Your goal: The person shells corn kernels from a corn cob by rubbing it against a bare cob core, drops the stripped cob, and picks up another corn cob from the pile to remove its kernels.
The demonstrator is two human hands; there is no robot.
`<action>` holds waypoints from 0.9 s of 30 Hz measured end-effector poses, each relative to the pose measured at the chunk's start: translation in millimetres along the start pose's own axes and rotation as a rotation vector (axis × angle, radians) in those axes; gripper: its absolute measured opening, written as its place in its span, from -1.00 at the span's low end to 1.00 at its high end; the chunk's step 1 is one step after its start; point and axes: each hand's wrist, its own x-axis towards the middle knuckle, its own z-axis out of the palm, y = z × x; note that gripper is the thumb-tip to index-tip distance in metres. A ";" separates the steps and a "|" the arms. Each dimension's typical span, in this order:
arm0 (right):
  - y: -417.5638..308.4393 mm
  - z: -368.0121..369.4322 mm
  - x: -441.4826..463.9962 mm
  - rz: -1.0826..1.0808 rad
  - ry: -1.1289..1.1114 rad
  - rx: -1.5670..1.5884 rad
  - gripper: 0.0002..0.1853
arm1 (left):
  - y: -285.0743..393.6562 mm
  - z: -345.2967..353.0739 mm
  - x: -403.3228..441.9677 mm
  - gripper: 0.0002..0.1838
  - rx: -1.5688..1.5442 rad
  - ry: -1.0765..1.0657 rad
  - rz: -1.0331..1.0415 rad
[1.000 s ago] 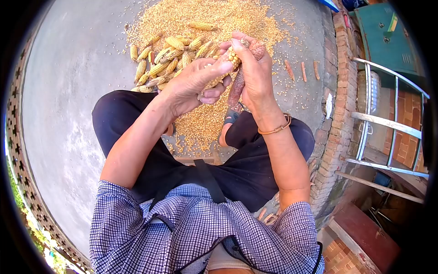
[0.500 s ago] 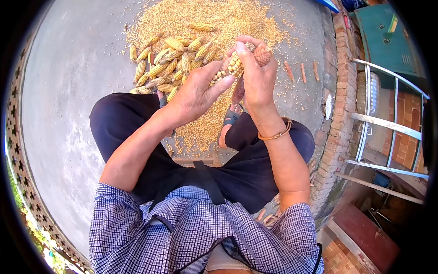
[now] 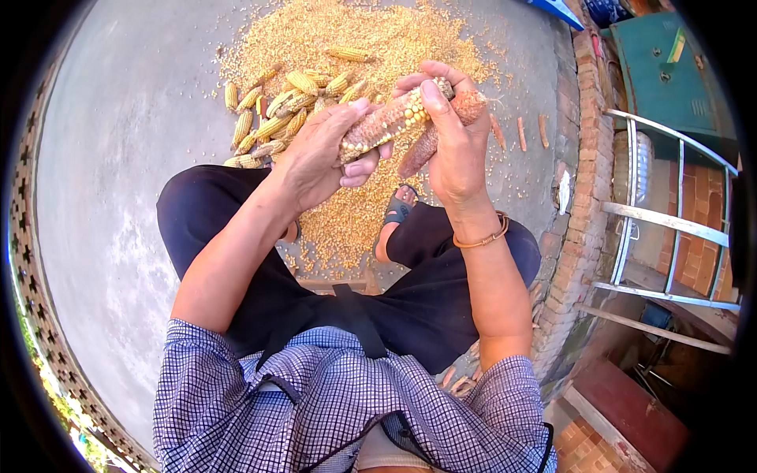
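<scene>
A partly shelled ear of corn [image 3: 386, 124] lies slanted between my hands, with pinkish bare cob showing and yellow kernels left in rows and at its ends. My left hand [image 3: 311, 158] is closed around its lower left end, thumb on top. Closed on the upper right end is my right hand [image 3: 459, 158], which also grips a bare reddish corncob [image 3: 419, 151] crossing beneath the ear. The palm side of the right hand and part of the bare cob are hidden by the fingers.
Unshelled ears of corn [image 3: 272, 126] are heaped beyond my left hand. Loose kernels [image 3: 371, 31] spread over the concrete floor [image 3: 118, 158] and between my feet. Several bare cobs [image 3: 521, 134] lie to the right, near a brick edge [image 3: 587, 181] and a metal frame [image 3: 670, 221].
The left hand has shifted down and left and turned, so more of the ear's stripped side shows. The bare cob has swung lower left in the right hand.
</scene>
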 end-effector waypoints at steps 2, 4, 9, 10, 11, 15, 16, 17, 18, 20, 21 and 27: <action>-4.4 1.1 -0.6 0.017 -0.006 0.031 -0.66 | 4.1 -6.2 -0.4 -0.67 -0.030 -0.089 -0.022; -4.8 4.1 1.0 0.020 0.017 0.045 -0.63 | 7.2 -1.6 -3.4 -0.67 -0.006 -0.041 -0.027; 7.6 -0.1 0.4 0.030 0.092 -0.110 -0.56 | 2.0 -3.3 -2.0 -0.53 0.124 -0.006 0.169; 8.6 -0.8 0.9 0.045 0.095 -0.139 -0.54 | -0.3 -4.8 -0.9 -0.51 0.206 0.016 0.223; 8.4 -0.1 0.3 0.073 0.098 -0.136 -0.53 | -3.3 -6.2 -1.0 -0.50 0.289 0.038 0.274; 2.3 1.7 -1.6 0.094 0.065 -0.043 -0.52 | 1.9 -2.7 -7.0 -0.45 0.474 0.064 0.295; 0.2 1.1 -1.3 0.085 0.047 -0.017 -0.54 | 3.0 -2.9 -6.9 -0.45 0.427 0.058 0.251; -1.9 0.4 -1.5 0.077 0.029 0.009 -0.57 | 3.7 -3.3 -7.4 -0.45 0.379 0.051 0.207; -3.9 -0.4 -0.8 0.068 0.011 0.036 -0.59 | 5.4 -3.3 -7.3 -0.44 0.332 0.046 0.163; -6.7 -1.9 1.9 0.069 -0.028 0.092 -0.59 | 9.6 -1.0 -8.5 -0.42 0.288 -0.021 0.078; -7.3 -2.5 2.1 0.072 -0.047 0.120 -0.59 | 11.7 0.0 -10.3 -0.41 0.264 -0.052 0.034; -8.6 -3.1 1.5 0.082 -0.107 0.119 -0.62 | 5.0 -3.3 -8.6 -0.50 0.246 -0.180 0.107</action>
